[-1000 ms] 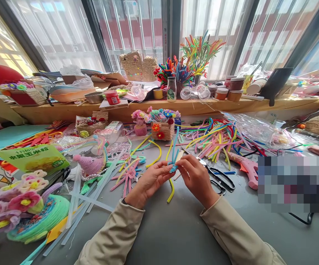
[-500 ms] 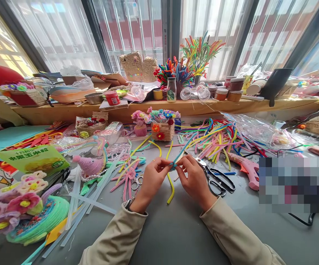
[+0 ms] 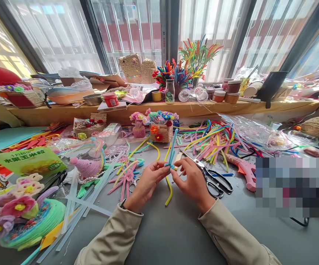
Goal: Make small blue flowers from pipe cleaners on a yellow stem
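Blue pipe cleaners [image 3: 172, 149], bent together at the bottom, stand nearly upright between my hands. My left hand [image 3: 151, 180] pinches their lower end between thumb and fingertips. On the other side, my right hand [image 3: 190, 180] has its thumb and curled fingers at the same bent end, seemingly gripping it lightly. Under my hands, a yellow pipe cleaner [image 3: 169, 193] lies on the grey table [image 3: 176, 235]. Black-handled scissors [image 3: 213, 180] rest just beyond my right hand. Small scissors [image 3: 133, 184] lie partly hidden behind my left hand.
A heap of colourful pipe cleaners [image 3: 211, 141] spreads at the back right, near a pink glue gun [image 3: 242, 171]. A flower-filled woven basket [image 3: 161, 133] stands at the back. Left are translucent glue sticks [image 3: 93, 206], a crocheted piece [image 3: 86, 168] and a fuzzy flower arrangement [image 3: 18, 209].
The blue pipe cleaners have swung from slanting right to nearly upright, showing several strands. My right fingers have spread apart a little. The view has shifted slightly.
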A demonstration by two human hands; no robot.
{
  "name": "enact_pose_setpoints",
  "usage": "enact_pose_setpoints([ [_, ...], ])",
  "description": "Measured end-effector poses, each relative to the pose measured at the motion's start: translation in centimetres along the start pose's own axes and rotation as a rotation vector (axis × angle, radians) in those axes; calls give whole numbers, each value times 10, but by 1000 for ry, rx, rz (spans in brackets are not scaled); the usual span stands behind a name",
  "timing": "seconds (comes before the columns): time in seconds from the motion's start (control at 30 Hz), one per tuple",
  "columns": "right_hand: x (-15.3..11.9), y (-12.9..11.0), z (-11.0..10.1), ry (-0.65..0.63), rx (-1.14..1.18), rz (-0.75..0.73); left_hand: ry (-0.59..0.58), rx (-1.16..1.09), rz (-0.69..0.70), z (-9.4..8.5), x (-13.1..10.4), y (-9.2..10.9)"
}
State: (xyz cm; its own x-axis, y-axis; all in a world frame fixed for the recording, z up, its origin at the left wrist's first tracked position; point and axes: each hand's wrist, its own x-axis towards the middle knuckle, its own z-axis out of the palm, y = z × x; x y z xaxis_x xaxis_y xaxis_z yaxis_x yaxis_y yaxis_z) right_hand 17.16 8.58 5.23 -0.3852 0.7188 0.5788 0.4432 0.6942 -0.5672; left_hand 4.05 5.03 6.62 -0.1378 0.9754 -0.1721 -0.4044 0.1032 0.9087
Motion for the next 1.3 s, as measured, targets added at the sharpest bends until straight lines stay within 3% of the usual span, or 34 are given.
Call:
enact_pose_setpoints([
  [0.17,2,1,1,-35,136,51,-30,-31,-24,0,1,0],
  [0.37,5,3,1,-61,282,126,39,-9,-57,0,2,-1],
  [0.63,5,4,1,-87,343,227,-30,48,-85,1,0,1],
  [1.1,7,0,2,-103,942,624,-32,-25,-71,-1,2,-1],
  [1.3,6,1,3,-74,877,571,-4,44,-72,1,1,1],
])
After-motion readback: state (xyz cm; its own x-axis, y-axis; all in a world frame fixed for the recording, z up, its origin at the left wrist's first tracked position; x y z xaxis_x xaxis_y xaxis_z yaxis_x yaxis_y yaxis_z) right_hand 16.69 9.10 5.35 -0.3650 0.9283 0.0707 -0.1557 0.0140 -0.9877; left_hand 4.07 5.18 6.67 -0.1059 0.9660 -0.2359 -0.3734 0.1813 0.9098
